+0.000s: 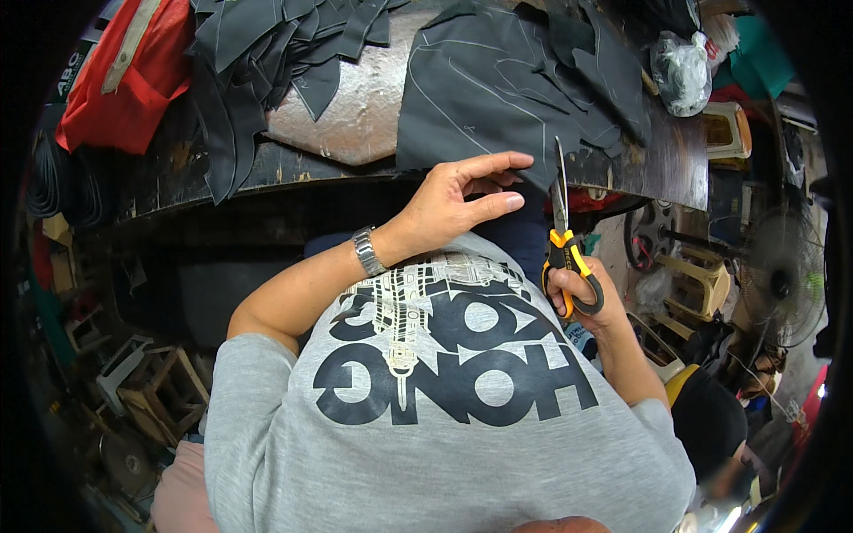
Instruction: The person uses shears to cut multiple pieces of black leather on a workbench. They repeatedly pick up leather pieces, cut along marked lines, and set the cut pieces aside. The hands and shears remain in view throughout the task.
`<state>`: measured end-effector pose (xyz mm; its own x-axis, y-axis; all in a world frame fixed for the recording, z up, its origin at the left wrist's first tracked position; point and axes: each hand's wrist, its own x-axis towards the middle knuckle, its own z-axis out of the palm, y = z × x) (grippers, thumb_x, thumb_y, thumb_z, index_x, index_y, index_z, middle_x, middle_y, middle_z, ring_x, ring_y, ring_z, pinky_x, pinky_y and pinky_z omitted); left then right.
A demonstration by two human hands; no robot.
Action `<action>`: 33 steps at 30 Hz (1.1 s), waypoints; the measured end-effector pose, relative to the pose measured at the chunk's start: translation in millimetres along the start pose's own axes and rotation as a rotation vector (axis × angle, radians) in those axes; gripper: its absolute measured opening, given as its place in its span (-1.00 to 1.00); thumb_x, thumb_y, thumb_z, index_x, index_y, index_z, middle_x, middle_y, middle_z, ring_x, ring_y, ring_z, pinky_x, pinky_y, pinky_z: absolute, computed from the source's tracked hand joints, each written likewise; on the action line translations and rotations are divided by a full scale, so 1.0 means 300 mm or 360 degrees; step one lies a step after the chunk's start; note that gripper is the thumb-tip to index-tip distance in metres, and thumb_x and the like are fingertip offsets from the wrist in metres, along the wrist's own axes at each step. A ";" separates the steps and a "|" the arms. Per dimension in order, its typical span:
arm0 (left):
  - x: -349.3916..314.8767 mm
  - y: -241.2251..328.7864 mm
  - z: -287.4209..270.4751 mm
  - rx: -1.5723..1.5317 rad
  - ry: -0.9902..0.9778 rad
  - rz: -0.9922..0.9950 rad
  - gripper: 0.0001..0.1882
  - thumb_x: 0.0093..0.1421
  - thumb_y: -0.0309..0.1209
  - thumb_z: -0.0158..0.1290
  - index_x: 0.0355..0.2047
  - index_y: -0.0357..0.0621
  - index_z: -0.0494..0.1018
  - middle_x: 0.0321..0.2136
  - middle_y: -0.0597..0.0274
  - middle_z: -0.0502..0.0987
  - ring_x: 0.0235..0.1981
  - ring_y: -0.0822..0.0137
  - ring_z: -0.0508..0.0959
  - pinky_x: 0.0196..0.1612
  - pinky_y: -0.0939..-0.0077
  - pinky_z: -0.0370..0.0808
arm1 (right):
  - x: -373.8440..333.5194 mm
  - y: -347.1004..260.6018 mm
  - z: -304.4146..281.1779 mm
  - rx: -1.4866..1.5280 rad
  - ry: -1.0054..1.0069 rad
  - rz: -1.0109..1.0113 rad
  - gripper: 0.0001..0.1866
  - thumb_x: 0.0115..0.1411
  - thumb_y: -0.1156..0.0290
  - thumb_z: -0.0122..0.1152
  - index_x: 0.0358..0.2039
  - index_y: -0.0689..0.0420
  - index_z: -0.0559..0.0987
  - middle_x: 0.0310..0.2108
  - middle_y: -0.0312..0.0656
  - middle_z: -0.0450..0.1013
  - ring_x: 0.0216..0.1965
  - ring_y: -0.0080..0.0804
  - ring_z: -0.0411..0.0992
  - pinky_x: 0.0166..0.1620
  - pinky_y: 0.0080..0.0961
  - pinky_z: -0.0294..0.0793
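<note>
My right hand grips a pair of scissors with yellow and black handles. Its blades point away from me, alongside the near corner of a dark grey sheet marked with pale drawn outlines. That sheet lies on the table and its corner hangs over the front edge. Close to this corner is my left hand, palm turned inward, index finger and thumb stretched apart with nothing visible between them; the other fingers are partly curled. A metal watch circles my left wrist.
Cut dark pieces are heaped at the table's back left, next to a red bag. More dark scraps lie right of the sheet. A clear plastic bag sits at the table's right end. A standing fan and stools are farther right.
</note>
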<state>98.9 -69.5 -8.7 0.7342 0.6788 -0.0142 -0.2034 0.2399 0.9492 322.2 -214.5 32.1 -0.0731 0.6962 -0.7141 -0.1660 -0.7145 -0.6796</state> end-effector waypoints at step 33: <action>0.173 -0.005 0.056 -0.0235 0.0481 0.0441 -0.53 0.28 -0.62 -0.02 0.20 -0.15 0.39 -0.01 0.47 0.51 -0.44 0.78 0.27 -0.39 0.80 0.32 | 0.110 -0.025 0.076 0.0223 0.0019 -0.0458 -0.66 0.12 0.16 0.37 -0.45 0.18 0.50 -0.59 -0.25 0.41 -0.64 -0.58 0.36 -0.61 -0.68 0.31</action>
<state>148.3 -46.4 -5.5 0.4205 0.8990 0.1224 -0.4725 0.1018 0.8754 298.6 -184.6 17.5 0.0082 0.8669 -0.4983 -0.3118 -0.4713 -0.8250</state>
